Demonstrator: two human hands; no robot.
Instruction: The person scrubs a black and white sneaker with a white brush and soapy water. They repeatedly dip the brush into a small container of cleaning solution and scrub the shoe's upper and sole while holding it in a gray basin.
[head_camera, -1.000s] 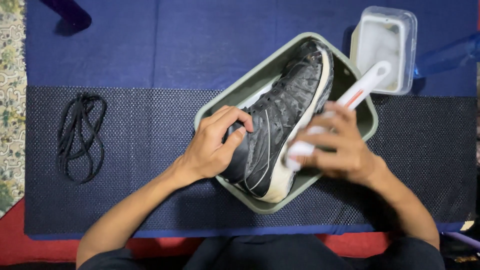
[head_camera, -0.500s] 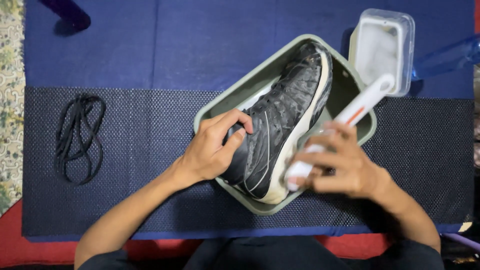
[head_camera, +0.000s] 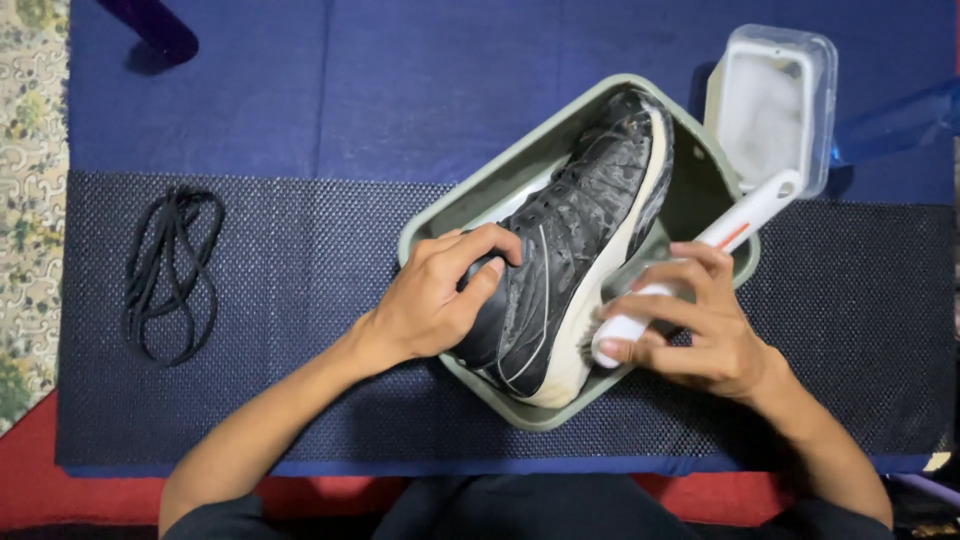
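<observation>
Inside the grey-green basin, on the dark mat, lies a black sneaker. Its long axis runs on a diagonal, from the lower left to the upper right of the view. The toe points to the upper right, toward the far corner of the basin, and the heel is at the lower left, close to the person. The shoe is tilted on its side, so the white sole edge faces right and the upper faces left. The upper is black with a faint grey pattern and thin pale lines, and it looks wet and shiny. The eyelets have no laces in them.

The left hand grips the heel and the collar of the sneaker, with the fingers curled over the opening and the thumb pressed on the side. The right hand is closed around a white brush, whose handle has a small orange mark and points to the upper right. The bristle end touches the white sole edge near the heel.

A clear plastic container with white foam stands just beside the far right corner of the basin. A bundle of black shoelaces lies well apart on the left of the mat.
</observation>
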